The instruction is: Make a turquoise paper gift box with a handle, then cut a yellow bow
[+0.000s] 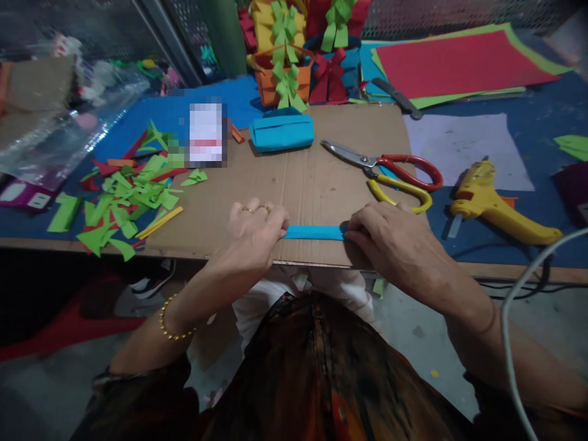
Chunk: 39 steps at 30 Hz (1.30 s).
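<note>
A narrow blue paper strip [315, 233] lies straight along the front of a cardboard sheet [211, 214]. My left hand [257, 236] pinches its left end, and my right hand [390, 236] pinches the right end. Both hands rest low over the cardboard, with the fingertips closed on the strip. Beyond them sits a folded blue paper box [282, 133]. Scissors [367, 162] with one red and one yellow handle lie partly open behind my right hand. A yellow glue gun [500, 205] rests farther right.
Green and red paper scraps [128, 196] are heaped at left. Small paper baskets with bows [285, 79] stand at the back. Coloured sheets [463, 61] and a grey-handled cutter [397, 98] lie back right. A pale cable [508, 331] hangs at right.
</note>
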### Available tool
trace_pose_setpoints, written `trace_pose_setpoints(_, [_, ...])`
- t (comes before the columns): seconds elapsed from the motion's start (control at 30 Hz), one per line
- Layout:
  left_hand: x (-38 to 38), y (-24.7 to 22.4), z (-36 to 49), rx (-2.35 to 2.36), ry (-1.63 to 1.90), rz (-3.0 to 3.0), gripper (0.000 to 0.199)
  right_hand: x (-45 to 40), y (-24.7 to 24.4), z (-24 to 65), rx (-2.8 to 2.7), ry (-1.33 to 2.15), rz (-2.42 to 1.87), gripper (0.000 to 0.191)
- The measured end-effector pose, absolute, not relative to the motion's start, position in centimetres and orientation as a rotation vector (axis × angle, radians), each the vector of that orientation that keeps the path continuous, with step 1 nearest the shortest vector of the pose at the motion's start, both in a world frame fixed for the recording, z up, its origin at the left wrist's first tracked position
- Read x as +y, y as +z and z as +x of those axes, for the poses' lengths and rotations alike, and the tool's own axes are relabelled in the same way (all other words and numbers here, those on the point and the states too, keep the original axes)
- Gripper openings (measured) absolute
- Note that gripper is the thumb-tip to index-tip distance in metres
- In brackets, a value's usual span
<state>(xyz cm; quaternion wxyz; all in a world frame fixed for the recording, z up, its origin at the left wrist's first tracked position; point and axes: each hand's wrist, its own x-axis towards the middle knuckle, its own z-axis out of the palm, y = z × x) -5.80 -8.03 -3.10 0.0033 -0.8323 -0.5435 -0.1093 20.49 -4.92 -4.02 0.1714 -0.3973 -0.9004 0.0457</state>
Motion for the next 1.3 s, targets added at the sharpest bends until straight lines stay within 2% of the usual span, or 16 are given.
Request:
trace_pose_setpoints(0.17, [-9.0,-2.9,-4.7,-1.675,-0.3,-2.445,0.024,-4.9,-4.1,20.5,-2.519,0.14,-1.106,0.022])
trace_pose_setpoints(0.4, [-10.4,-3.3,-3.5,-1.218,-0.2,-2.367,0.037,-5.8,-5.1,20.7,-2.404,0.067,-1.109,0.022])
trace_pose_setpoints(0.53, [-10.7,-3.0,-3.2,-1.264,-0.181,-2.361,0.04,-6.4,-5.2,21.3,-2.386,-0.04,-1.192,0.026])
trace_pose_setpoints(0.67, [-11.4,-2.5,-2.6,-1.352,-0.156,-2.4,0.056,-6.8,-5.2,21.5,-2.391,-0.085,-1.214,0.026])
trace_pose_setpoints(0.9, [-10.8,-3.1,-2.7,-1.318,-0.202,-2.466,0.05,-6.6,-5.5,21.8,-2.362,-0.09,-1.19,0.025])
trace_pose_setpoints(1.03, [-10.4,-3.1,-3.3,-1.324,-0.208,-2.52,0.051,-7.1,-5.0,22.5,-2.273,-0.037,-1.203,0.019])
trace_pose_setpoints(1.13, [-10.4,-2.9,-3.5,-1.272,-0.158,-2.502,0.052,-8.2,-4.5,22.2,-2.143,-0.126,-1.208,0.015])
trace_pose_setpoints(1.3, [-10.6,-2.5,-3.0,-1.232,-0.036,-2.433,0.048,-9.9,-4.9,19.8,-2.366,-0.239,-0.939,0.031])
